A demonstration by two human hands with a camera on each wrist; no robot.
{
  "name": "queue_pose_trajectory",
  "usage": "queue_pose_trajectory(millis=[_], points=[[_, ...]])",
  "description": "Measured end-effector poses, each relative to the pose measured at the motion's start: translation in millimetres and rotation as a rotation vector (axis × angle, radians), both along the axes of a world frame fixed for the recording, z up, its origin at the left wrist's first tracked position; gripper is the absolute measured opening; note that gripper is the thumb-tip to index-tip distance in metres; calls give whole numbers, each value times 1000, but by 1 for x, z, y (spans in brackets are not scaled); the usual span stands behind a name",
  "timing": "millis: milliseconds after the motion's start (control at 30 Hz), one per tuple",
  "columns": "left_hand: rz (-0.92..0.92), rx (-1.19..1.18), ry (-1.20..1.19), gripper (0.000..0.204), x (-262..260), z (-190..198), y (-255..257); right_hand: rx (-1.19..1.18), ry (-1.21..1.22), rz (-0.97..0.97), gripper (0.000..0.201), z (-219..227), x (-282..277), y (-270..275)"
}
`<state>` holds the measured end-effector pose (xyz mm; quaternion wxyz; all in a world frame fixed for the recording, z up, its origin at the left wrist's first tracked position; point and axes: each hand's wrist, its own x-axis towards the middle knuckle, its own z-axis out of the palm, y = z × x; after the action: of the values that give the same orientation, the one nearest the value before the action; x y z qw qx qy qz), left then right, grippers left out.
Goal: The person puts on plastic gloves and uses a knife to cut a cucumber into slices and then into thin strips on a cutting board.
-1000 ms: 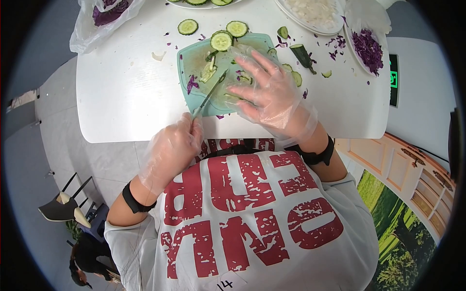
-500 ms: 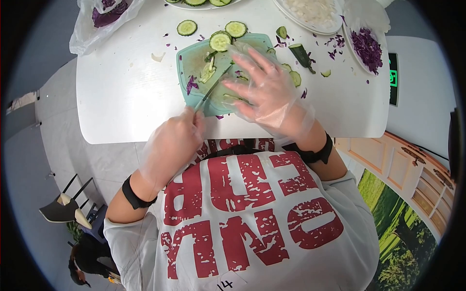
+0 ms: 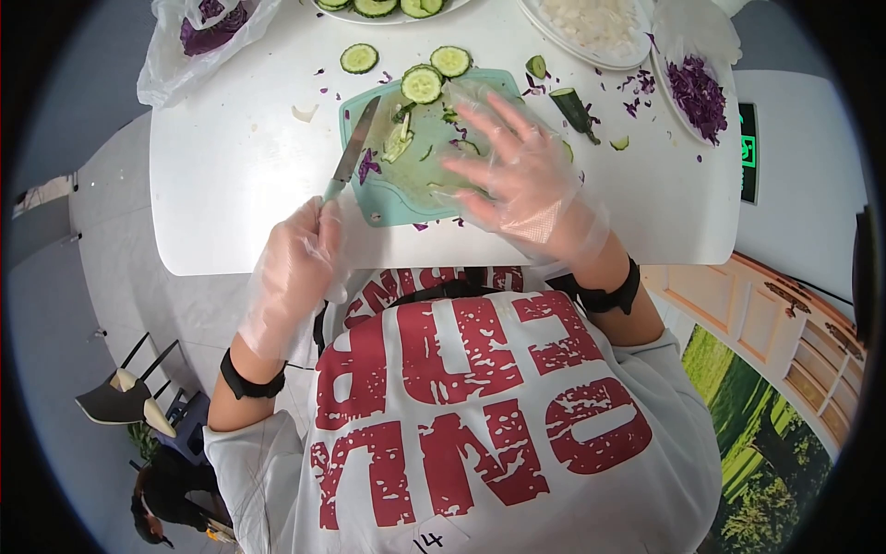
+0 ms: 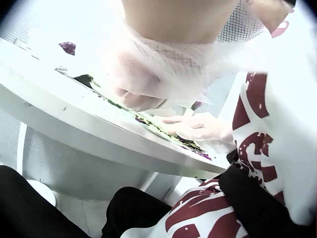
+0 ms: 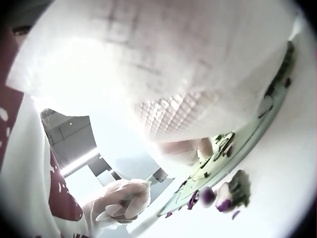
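In the head view the left hand [image 3: 300, 263], in a clear plastic glove, grips the pale handle of a knife [image 3: 354, 148]; its blade points up over the left edge of the green cutting board [image 3: 372, 209]. The gloved right hand [image 3: 526, 180] is spread, fingers apart, over the board's right side. Cucumber scraps [image 3: 398, 143] and purple cabbage bits [image 3: 367, 166] lie on the board, and a cucumber slice [image 3: 422, 84] rests at its top edge. In the left wrist view the left hand [image 4: 143, 79] is overexposed. The right wrist view shows the left hand [image 5: 121, 201] curled beyond the board.
At the back stand a plate of cucumber slices [image 3: 376, 7], a plate of pale chopped pieces [image 3: 591, 23] and a plate of shredded cabbage [image 3: 699, 97]. A plastic bag with cabbage [image 3: 214, 32] lies back left. A cucumber end [image 3: 574, 111] sits right of the board.
The left hand has moved left with the knife, whose blade swung from the board's middle to its left edge. The right hand has shifted slightly right, still spread.
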<state>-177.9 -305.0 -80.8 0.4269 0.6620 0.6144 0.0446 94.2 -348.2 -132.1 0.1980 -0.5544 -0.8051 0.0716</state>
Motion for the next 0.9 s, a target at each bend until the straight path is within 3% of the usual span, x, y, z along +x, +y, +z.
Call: queue_pose_trajectory(millis=[67,133,367,433,467,533,667,733,833,900], points=[[65,-92,-61,35,-1,-6,8,19,-13,14,30,-1,0,1],[-41,31,-39,37,-6,-21,14,2,-10,14,29,-1,-2,1],[-105,51,34,33,4,-4,9,-9,-21,5,31,-2,-5,4],[44,-238,20,30,10,15,5,-26,-26,15,32,-1,-6,4],[44,-237,20,30,7,12,2,-25,-26,15,32,0,-6,5],[-178,33,58,28,-1,0,-2,-50,-29,20,32,1,-6,5],[-64,53,58,29,-5,-1,1,-52,-26,19,31,2,-6,6],[-52,170,-15,30,-12,-15,7,-43,-24,14,30,3,-6,7],[9,102,-8,31,-7,-18,15,-19,-35,21,29,2,-6,7],[-46,116,7,31,-6,-17,14,-22,-35,21,30,3,-6,8]])
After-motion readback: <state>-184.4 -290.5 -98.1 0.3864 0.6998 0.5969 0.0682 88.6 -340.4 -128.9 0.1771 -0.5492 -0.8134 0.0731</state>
